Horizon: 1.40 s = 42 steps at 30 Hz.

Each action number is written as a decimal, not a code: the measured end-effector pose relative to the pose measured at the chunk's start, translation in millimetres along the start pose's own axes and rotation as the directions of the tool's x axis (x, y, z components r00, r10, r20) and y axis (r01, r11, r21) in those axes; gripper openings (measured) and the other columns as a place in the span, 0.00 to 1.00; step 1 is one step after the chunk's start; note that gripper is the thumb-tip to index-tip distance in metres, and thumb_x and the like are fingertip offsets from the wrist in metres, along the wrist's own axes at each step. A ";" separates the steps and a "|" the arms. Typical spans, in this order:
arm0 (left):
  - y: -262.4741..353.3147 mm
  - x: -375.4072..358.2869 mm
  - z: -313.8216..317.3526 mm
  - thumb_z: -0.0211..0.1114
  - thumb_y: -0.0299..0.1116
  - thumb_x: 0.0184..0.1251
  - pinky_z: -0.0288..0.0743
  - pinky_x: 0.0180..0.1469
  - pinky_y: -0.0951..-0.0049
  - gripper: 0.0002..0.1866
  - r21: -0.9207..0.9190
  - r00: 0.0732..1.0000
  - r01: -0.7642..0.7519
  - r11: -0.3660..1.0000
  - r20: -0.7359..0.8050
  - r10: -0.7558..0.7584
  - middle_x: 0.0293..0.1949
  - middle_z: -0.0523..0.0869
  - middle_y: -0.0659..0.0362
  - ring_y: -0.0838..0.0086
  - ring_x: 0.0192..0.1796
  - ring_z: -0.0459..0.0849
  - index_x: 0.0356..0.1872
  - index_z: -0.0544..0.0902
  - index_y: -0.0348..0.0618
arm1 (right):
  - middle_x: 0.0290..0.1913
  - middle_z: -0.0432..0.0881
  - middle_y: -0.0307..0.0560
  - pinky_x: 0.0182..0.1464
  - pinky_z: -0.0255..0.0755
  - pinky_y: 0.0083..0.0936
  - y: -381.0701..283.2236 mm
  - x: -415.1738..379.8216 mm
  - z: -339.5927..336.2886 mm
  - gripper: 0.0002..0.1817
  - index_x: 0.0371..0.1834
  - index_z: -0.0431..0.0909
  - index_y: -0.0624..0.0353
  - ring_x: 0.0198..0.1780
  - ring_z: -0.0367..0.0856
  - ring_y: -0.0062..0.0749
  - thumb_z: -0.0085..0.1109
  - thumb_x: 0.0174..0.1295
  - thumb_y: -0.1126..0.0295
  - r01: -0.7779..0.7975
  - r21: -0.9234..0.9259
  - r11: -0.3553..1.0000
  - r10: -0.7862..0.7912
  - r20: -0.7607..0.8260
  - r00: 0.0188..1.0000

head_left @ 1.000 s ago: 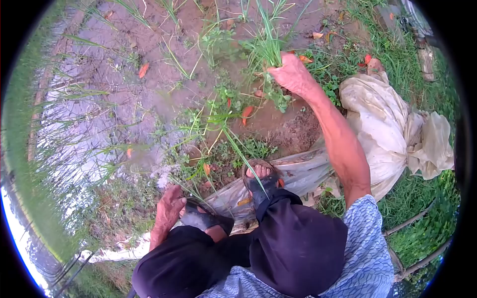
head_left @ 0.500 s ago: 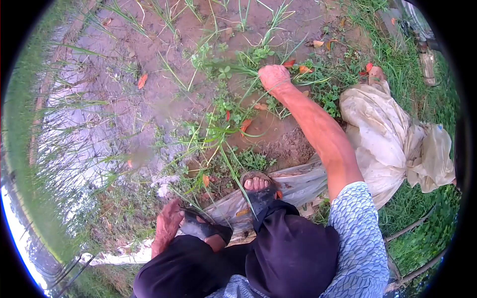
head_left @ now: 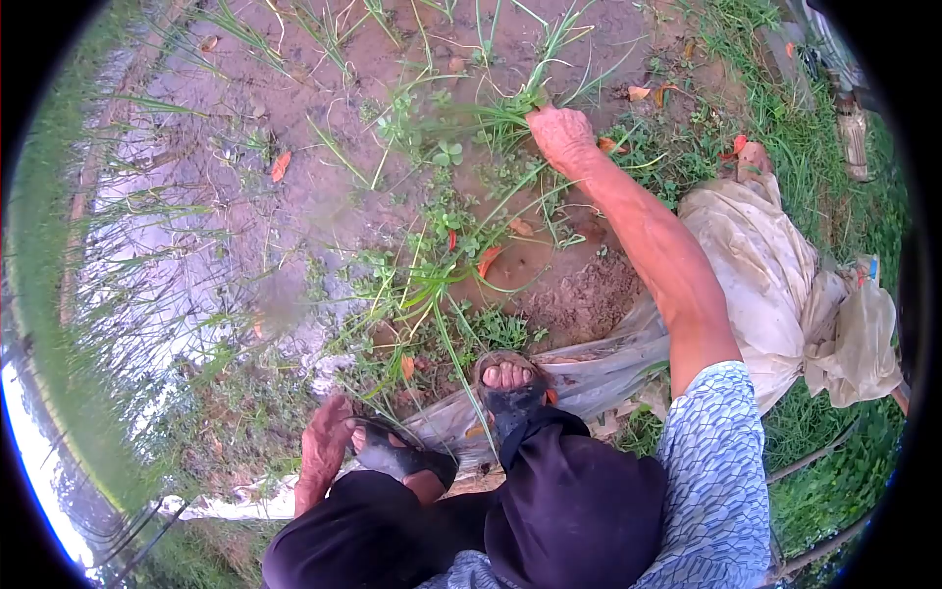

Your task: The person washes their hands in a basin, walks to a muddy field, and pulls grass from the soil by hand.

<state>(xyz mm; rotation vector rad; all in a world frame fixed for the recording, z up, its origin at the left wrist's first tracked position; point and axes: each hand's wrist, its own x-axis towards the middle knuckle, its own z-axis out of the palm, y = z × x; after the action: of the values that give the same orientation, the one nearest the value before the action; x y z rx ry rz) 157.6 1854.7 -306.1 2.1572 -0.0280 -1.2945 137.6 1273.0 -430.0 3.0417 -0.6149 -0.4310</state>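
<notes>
My right hand [head_left: 562,135] reaches out over the wet soil, its fingers closed around a clump of green weeds [head_left: 515,113]. Long thin blades stick out around the fist, some beside a taller grassy tuft [head_left: 542,71]. Against my left knee hangs my left hand [head_left: 327,434], beside my sandalled left foot [head_left: 392,452]. Its fingers are loosely extended and nothing shows in them. Between my hands, loose green stalks [head_left: 432,285] lie across low leafy plants, reaching toward my right sandal [head_left: 512,401].
Muddy, waterlogged ground [head_left: 245,147] with upright thin plants stretches ahead. A dirty plastic sheet [head_left: 608,358] runs along the edge by my feet, joining a bunched pale plastic bundle [head_left: 751,275] at right. Red-orange fallen leaves [head_left: 281,165] dot the mud. Sticks [head_left: 824,545] lie in grass at lower right.
My right hand has moved slightly right and up in view, and the weeds at its fingers have gathered closer to the taller tuft. My left hand stays by the knee.
</notes>
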 end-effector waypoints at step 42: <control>-0.5 15.7 3.5 0.67 0.34 0.63 0.74 0.59 0.67 0.29 -0.003 0.999 -0.007 1.000 0.036 0.007 0.52 0.85 0.46 0.64 0.54 0.83 0.64 0.73 0.32 | 0.41 0.84 0.65 0.49 0.78 0.43 31.9 -3.3 15.0 0.13 0.37 0.85 0.61 0.47 0.84 0.56 0.58 0.49 0.70 -0.205 0.382 0.901 0.090 0.298 0.950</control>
<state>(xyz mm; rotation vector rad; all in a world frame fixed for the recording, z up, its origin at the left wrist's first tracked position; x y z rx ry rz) 162.8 1848.3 -320.0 2.1300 -0.0480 -1.3286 118.5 1245.5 -441.6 3.3093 -1.0725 -0.8254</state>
